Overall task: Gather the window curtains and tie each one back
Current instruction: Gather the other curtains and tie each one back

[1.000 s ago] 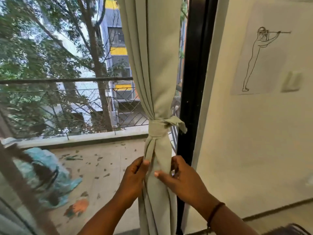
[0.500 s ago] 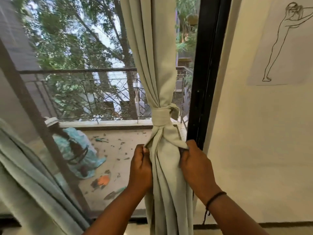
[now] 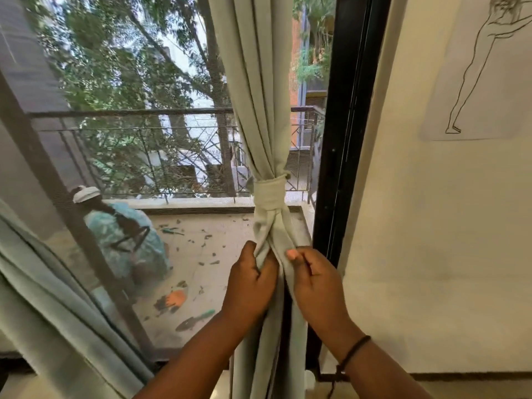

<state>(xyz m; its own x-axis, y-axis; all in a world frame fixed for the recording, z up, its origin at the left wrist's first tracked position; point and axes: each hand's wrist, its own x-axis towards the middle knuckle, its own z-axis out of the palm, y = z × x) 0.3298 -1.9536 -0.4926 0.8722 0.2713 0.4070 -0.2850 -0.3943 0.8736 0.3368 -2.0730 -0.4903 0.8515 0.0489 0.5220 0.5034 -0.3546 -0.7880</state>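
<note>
reaching up from the bottom edge, both forearms angle inward; the left hand [image 3: 250, 280] has its fingers curled round a fold of the pale green curtain [image 3: 256, 82], the right hand [image 3: 315, 279] pinches the neighbouring fold between thumb and forefinger, a dark cord on its wrist. just above them sits the knotted tie-back [image 3: 269, 191], cinching the gathered curtain beside the black window frame [image 3: 345, 139]. beyond, a balcony railing [image 3: 129, 112] and trees.

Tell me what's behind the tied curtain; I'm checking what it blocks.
Behind the tied curtain, the balcony railing, trees and black window frame show on either side. Whatever lies directly behind the fabric is covered.
</note>
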